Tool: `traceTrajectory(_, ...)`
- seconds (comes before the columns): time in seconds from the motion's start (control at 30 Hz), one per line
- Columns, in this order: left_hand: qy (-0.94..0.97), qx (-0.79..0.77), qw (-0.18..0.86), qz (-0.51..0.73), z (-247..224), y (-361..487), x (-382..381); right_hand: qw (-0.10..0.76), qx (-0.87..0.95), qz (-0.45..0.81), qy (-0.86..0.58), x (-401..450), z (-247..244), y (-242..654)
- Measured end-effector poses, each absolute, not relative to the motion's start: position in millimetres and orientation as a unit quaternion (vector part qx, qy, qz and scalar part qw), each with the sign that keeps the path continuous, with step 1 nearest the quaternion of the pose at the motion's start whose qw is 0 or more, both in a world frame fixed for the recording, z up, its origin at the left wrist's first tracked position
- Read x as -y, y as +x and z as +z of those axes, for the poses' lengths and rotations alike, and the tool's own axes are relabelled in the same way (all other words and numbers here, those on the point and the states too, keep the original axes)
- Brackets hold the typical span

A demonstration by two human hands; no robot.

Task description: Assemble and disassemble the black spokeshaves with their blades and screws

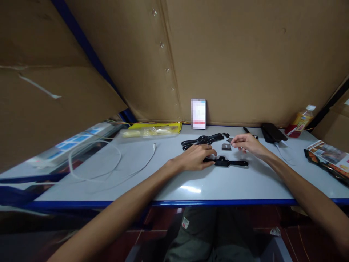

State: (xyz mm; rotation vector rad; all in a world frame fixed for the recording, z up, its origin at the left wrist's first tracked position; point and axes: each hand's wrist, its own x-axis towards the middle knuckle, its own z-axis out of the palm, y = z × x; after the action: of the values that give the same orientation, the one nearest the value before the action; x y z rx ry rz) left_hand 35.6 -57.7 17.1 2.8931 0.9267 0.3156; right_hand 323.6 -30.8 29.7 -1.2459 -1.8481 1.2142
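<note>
A black spokeshave [222, 161] lies crosswise on the table, its right handle pointing away from my left hand. My left hand [197, 156] has its fingers closed over the left handle. Just beyond it is a flat grey slotted blade [226, 146]. My right hand [247, 143] pinches something small between thumb and fingertips, too small to make out. By those fingertips a dark metal piece [229, 139] shows in part. More black spokeshaves [203, 139] lie side by side behind my left hand. A small black part [226, 135] sits to their right.
A lit phone [199, 114] leans on the cardboard wall. Behind and right are a dark case [273, 133], a bottle [301, 122] and a plastic packet [329, 160]. At left lie a power strip [73, 143], a white cable [136, 169] and a yellow package [152, 129].
</note>
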Motion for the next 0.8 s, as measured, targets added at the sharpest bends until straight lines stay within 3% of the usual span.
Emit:
traceTrajectory(0.33, 0.956, -0.274, 0.049, 0.095, 18.7, 34.5, 58.5, 0.297, 0.678, 0.519, -0.427, 61.9, 27.8, 290.3)
traceTrajectory(0.8, 0.956, -0.27, 0.055, 0.103, 17.3, 36.4, 58.8, 0.284, 0.744, 0.426, -0.429, 55.9, 20.5, 284.3)
